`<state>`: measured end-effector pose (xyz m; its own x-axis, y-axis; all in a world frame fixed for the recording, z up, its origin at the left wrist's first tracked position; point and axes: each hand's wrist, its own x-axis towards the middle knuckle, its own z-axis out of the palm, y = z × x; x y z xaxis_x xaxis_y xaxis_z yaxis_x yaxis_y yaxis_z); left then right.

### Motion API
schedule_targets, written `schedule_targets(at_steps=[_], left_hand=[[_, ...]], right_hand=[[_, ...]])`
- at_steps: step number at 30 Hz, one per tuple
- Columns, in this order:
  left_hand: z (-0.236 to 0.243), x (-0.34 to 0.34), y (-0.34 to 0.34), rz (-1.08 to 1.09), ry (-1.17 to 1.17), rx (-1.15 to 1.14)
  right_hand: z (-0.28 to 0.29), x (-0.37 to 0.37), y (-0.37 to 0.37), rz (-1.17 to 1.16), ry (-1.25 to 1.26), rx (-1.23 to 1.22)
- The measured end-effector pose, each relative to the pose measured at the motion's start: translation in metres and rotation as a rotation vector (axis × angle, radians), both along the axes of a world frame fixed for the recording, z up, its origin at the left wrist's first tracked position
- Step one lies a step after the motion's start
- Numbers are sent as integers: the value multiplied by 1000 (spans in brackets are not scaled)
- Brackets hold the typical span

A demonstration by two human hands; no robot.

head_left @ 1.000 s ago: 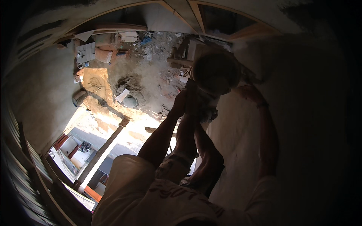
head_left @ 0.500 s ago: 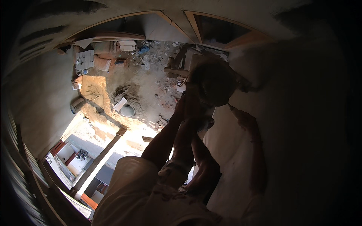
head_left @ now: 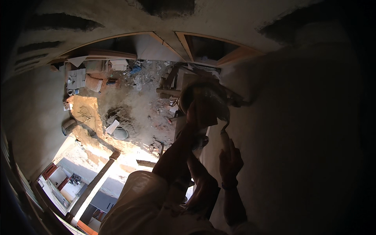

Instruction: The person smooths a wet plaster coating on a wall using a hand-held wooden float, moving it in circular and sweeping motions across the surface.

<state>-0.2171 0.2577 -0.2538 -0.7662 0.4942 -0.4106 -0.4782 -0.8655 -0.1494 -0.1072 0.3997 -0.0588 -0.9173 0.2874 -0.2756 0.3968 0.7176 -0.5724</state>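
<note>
Deep shadow dims the working area. My left hand is closed at the near rim of a round dark pan, held out in front of me; its fingers are partly lost in the dark. In my right hand is a trowel, gripped by its pale handle. The trowel's thin metal neck points away from me, and its blade lies over the right part of the pan. How much is in the pan I cannot make out. A bare wall rises close to the right of both hands.
I am high above a rubble-strewn floor, my foot below my hands. Down there are a round grey tub, a dark bucket and stacked boards. A wooden post stands at the lower left. Wooden frames line the far wall.
My right hand has come left and nearer to me, and the trowel blade has gone from beside the pan to over it. The pan has shifted slightly left. My view has tilted and shifted.
</note>
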Motion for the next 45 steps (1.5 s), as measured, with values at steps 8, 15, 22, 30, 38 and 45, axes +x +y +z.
schedule_targets(at_steps=[8,15,22,30,38,45], left_hand=[[-8,-10,10,7,-62,-144],[-7,-15,17,71,207,211],[15,-22,20,58,281,299],[48,-23,1,51,268,171],[143,-38,31,25,88,-18],[267,-51,79,-103,196,42]], right_hand=[[19,16,-11,-55,77,58],[46,32,-8,-35,92,63],[56,36,19,-126,172,-32],[-89,-8,34,-264,-66,-410],[-184,-30,12,-248,-199,-542],[-61,15,39,-84,-92,-302]])
